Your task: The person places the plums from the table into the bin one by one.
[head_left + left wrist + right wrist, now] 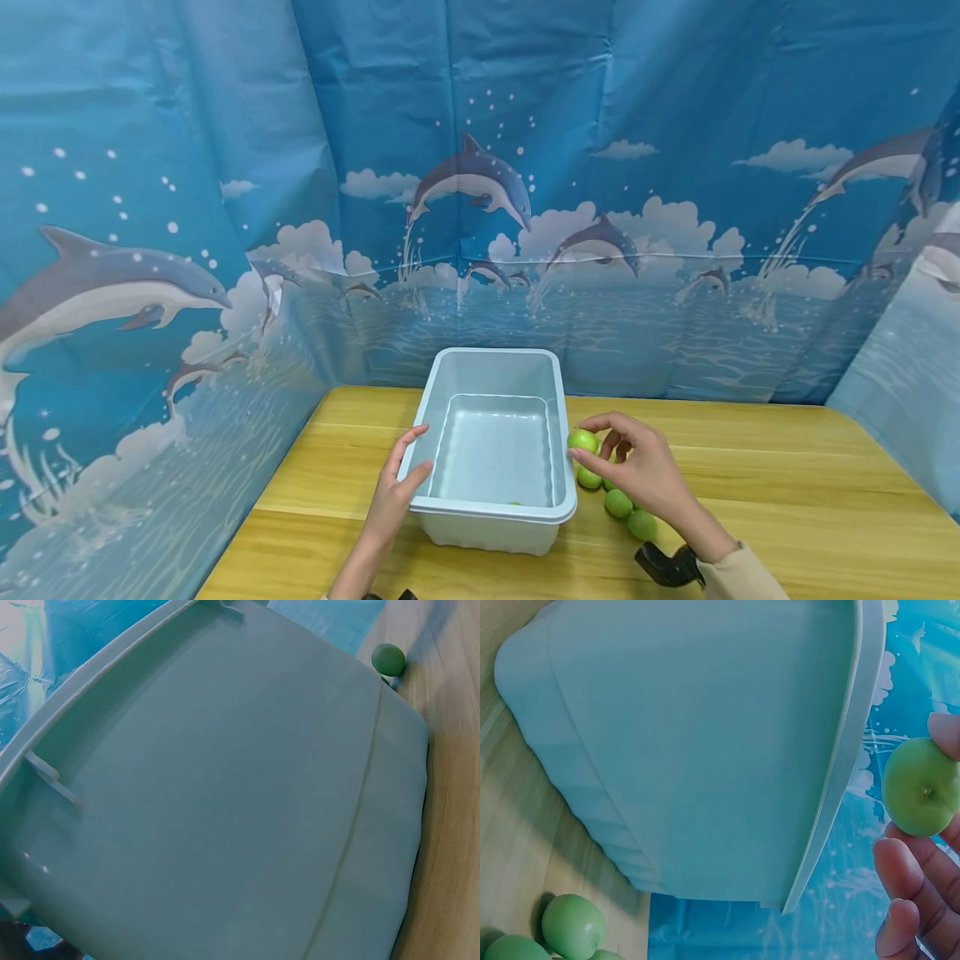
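A pale blue plastic bin [491, 450] stands upright on the wooden table. At its left rim is my left hand [393, 483], gripping the edge with the thumb over the inner side. My right hand [641, 467] pinches a round green fruit [582, 440] between thumb and fingers, just outside the right rim. In the right wrist view, the held fruit [922, 787] shows a small dimple. Several more green fruits [618, 503] lie on the table beneath and beside this hand. Inside the bin, a sliver of green shows behind the near rim; the rest is hidden.
The wooden table [780, 483] extends to the right of the fruits. A blue dolphin-print curtain [480, 250] hangs behind the table and along both sides. The left wrist view shows one green fruit [388, 659] past the bin's lower corner.
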The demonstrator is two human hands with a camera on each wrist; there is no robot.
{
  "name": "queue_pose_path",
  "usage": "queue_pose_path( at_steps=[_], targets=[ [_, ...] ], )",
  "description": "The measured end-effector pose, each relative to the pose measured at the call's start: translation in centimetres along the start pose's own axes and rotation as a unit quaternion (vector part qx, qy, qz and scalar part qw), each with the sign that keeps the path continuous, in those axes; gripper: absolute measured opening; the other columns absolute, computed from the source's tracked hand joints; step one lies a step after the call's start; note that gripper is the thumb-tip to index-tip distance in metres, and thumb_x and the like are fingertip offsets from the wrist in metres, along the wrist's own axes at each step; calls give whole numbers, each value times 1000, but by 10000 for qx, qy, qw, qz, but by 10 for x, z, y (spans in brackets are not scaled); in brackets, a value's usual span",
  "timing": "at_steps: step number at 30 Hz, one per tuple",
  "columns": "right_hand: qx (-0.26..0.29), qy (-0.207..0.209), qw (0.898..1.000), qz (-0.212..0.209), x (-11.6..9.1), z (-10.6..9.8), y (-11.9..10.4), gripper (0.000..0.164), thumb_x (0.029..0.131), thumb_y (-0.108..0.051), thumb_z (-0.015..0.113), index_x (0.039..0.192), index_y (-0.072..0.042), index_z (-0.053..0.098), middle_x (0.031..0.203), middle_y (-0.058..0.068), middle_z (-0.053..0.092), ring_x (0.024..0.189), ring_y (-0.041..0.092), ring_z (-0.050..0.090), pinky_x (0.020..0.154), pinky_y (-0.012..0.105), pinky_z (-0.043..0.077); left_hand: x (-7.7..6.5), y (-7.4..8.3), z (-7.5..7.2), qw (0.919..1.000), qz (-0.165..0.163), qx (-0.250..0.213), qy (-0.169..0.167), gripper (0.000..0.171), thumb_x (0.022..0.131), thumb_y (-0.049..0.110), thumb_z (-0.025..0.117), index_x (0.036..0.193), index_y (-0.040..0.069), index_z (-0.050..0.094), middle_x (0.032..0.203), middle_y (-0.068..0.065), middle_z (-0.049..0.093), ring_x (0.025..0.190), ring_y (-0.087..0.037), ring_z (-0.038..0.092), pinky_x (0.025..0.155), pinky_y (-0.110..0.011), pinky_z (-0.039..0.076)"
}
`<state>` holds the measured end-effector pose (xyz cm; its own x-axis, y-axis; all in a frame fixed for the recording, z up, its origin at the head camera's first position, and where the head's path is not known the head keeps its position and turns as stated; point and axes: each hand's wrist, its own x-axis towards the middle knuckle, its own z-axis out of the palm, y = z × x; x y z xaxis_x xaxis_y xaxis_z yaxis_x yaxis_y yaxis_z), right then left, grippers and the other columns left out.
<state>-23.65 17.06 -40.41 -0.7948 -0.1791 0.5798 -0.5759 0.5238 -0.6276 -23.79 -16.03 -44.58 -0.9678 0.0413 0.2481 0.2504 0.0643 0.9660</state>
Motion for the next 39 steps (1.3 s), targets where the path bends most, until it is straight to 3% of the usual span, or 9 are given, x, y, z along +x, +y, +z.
queue_pose_path(
  at_steps=[14, 23, 39],
  targets=[
    [-91, -149, 9998, -104, 5, 5, -6, 29, 78, -26, 79, 103, -22, 66, 85, -13, 62, 61, 5, 53, 52, 26, 44, 0, -1, 0, 10000, 34, 50, 9, 47, 93, 16, 58, 138, 13, 45, 148, -9, 33, 138, -30, 19, 105, -61, 12],
    [-28, -247, 9996, -153, 8, 7, -12, 29, 78, -26, 79, 104, -22, 67, 78, -12, 60, 60, 6, 53, 48, 25, 41, -1, -1, 1, 10000, 31, 14, 30, 47, 93, 16, 58, 138, 12, 45, 148, -9, 33, 138, -29, 18, 105, -60, 11],
    [7, -342, 9985, -430, 16, 13, -14, 27, 78, -26, 79, 102, -23, 67, 91, -16, 63, 67, 6, 54, 59, 30, 46, 0, -1, 0, 10000, 67, -21, -11, 47, 93, 16, 58, 138, 14, 45, 149, -9, 32, 138, -28, 19, 106, -57, 13]
  ],
)
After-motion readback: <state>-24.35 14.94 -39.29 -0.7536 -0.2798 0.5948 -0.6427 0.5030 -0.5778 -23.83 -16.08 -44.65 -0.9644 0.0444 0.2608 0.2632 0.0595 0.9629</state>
